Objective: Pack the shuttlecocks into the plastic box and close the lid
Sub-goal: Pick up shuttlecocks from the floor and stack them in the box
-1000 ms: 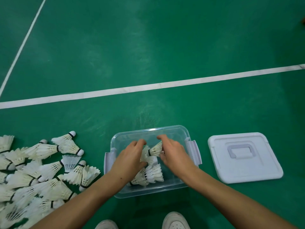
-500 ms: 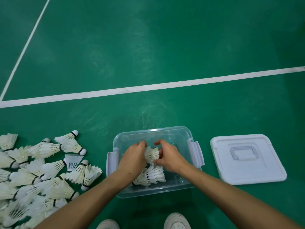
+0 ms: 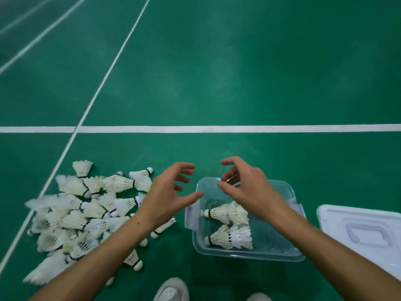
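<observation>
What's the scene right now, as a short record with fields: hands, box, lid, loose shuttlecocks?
left hand: empty, fingers loosely curled, between the pile and the box
right hand: empty, fingers loosely curled, above the box's far edge
plastic box: clear, open, on the green floor
packed shuttlecocks: two nested rows lying on their sides in the box
lid: white, off, on the floor right of the box
loose shuttlecocks: large pile on the floor left of the box
</observation>
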Demonstrator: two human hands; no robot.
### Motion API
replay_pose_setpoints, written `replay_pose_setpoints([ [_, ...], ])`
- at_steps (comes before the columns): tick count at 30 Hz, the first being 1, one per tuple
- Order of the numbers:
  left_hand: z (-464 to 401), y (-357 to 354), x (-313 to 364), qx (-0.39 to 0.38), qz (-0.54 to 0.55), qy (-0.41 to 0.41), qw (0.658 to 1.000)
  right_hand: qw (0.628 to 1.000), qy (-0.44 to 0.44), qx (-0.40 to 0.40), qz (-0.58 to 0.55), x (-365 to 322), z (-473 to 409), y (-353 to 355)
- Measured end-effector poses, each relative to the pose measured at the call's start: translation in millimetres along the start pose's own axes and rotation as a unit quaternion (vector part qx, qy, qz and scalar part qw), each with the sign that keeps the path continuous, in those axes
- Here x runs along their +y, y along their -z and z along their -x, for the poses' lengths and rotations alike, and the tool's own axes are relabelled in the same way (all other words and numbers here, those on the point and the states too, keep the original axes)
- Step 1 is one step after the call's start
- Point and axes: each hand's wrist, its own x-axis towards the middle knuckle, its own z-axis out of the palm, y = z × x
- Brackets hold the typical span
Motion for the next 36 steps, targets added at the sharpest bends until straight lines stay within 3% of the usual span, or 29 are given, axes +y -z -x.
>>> replay_pose_setpoints([
  [10,34,107,-131,0.108,-0.045,0.118,0.986,0.987,0.122,-0.084,0.070,-92,-90,-126],
  [14,34,130,-176,0.109,-0.067,0.165,0.978,0.980,0.135,-0.111,0.095,-105,-118,-171],
  [21,13,128,-220,0.092,-0.154,0.173,0.968,0.967,0.141,-0.150,0.150,-100,-149,-221],
  [25,-5,113,-231,0.077,-0.330,0.133,0.931,0.965,0.135,-0.164,0.154,-83,-162,-240],
  [29,-28,105,-236,0.017,-0.437,0.070,0.897,0.964,0.122,-0.177,0.155,-68,-167,-245],
  [32,-44,101,-243,-0.044,-0.472,0.038,0.879,0.962,0.109,-0.190,0.164,-58,-169,-241],
  [36,-58,95,-250,-0.055,-0.472,0.013,0.880,0.962,0.088,-0.206,0.155,-51,-172,-228],
])
